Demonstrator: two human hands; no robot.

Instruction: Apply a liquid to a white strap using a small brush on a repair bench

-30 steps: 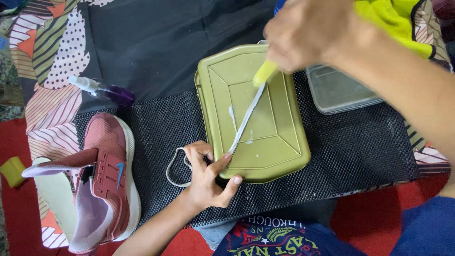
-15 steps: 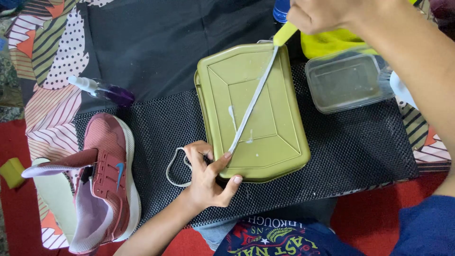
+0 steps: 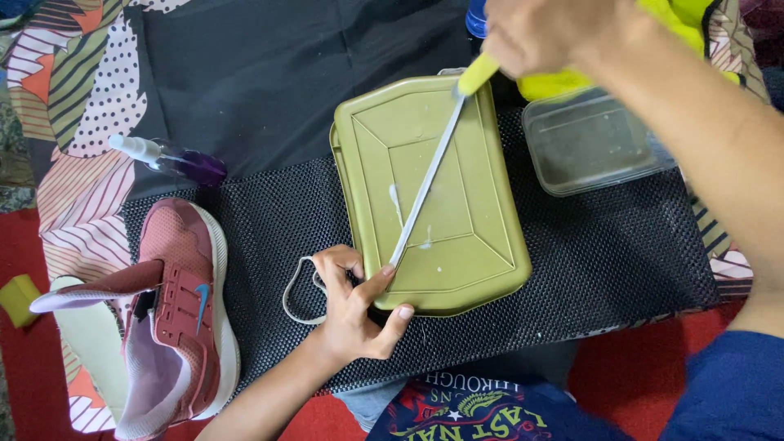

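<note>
Evidently, the left hand point(image 3: 351, 306) pinned a white shoelace point(image 3: 420, 196) against the olive lid point(image 3: 490, 245), fingers pinched shut on it. The right hand point(image 3: 543, 33) gripped a yellow brush point(image 3: 476, 75) beyond. Wet residue beneath the fingers risked the lace slipping free.

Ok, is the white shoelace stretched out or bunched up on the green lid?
Stretched out. The left hand pins one end of the shoelace against the green lid; the right hand pulls it taut. The spare end loops beside the left hand.
</note>
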